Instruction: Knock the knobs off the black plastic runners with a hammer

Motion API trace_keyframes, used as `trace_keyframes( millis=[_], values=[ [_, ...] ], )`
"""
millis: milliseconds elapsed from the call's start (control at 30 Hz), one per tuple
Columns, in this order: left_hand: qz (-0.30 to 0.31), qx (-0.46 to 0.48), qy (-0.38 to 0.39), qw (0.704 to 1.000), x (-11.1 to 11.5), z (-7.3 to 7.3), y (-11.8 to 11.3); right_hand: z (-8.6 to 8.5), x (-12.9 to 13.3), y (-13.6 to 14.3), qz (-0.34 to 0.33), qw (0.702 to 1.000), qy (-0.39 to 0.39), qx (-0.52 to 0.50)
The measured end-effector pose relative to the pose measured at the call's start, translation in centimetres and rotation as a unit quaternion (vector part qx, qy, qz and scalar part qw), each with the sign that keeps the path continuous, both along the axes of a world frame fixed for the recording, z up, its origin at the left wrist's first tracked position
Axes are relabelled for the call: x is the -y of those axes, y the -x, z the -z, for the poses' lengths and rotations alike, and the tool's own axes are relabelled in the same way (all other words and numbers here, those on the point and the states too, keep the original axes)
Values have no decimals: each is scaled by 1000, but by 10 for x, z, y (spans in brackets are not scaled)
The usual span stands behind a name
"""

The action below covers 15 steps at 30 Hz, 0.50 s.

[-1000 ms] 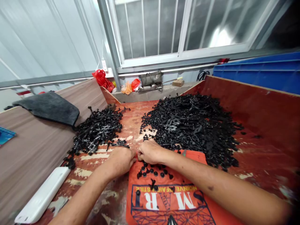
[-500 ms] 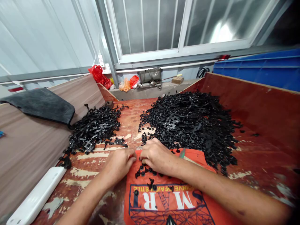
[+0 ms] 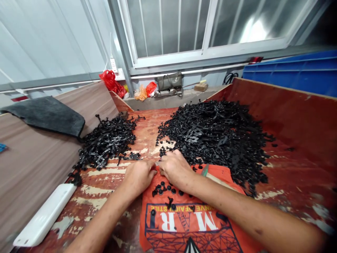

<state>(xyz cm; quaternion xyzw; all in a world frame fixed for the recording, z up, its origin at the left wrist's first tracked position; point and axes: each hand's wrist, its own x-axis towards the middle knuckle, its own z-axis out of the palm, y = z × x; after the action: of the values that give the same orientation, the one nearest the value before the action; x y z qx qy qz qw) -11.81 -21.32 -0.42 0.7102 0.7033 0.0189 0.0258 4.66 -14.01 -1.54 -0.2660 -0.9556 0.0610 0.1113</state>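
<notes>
My left hand (image 3: pixel 140 176) is closed at the upper left edge of an orange printed cloth (image 3: pixel 195 191), its fingertips close to those of my right hand (image 3: pixel 175 169). The right hand's fingers are bent together over the cloth's top edge; whatever either hand pinches is hidden. Several small black parts (image 3: pixel 170 203) lie scattered on the cloth below the hands. A large heap of black parts (image 3: pixel 216 137) rises beyond my right hand, and a smaller heap of black pieces (image 3: pixel 107 140) lies further left. A green-tipped tool (image 3: pixel 205 170) lies partly beneath my right forearm.
A white plastic piece (image 3: pixel 46 214) lies at the left beside a wooden side board (image 3: pixel 39 151), with a dark cloth (image 3: pixel 50 116) draped over it. At the right stand a reddish board (image 3: pixel 289 123) and a blue crate (image 3: pixel 295 72). Plastic bags (image 3: pixel 113 83) sit at the back.
Both hands have come slightly closer together near the cloth's top edge. More small black parts show on the cloth beneath my right hand. The view has shifted slightly.
</notes>
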Motion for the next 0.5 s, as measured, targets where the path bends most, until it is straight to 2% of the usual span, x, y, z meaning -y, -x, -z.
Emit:
trace_keyframes(
  millis=[100, 233, 333, 500],
  values=[
    [-2, 69, -2, 998, 13, -5, -1, -4, 2, -1, -7, 1000, -3, -11],
    [35, 156, 68, 985, 25, -2, -9, -8, 11, -14, -54, 998, 1, -18],
    [16, 148, 74, 986, 26, 3, -13, -5, 19, -20, -74, 997, 2, -7],
    [-47, 84, 17, 995, 28, 6, -6, 1, 22, -16, -55, 998, -12, -14]
  ],
)
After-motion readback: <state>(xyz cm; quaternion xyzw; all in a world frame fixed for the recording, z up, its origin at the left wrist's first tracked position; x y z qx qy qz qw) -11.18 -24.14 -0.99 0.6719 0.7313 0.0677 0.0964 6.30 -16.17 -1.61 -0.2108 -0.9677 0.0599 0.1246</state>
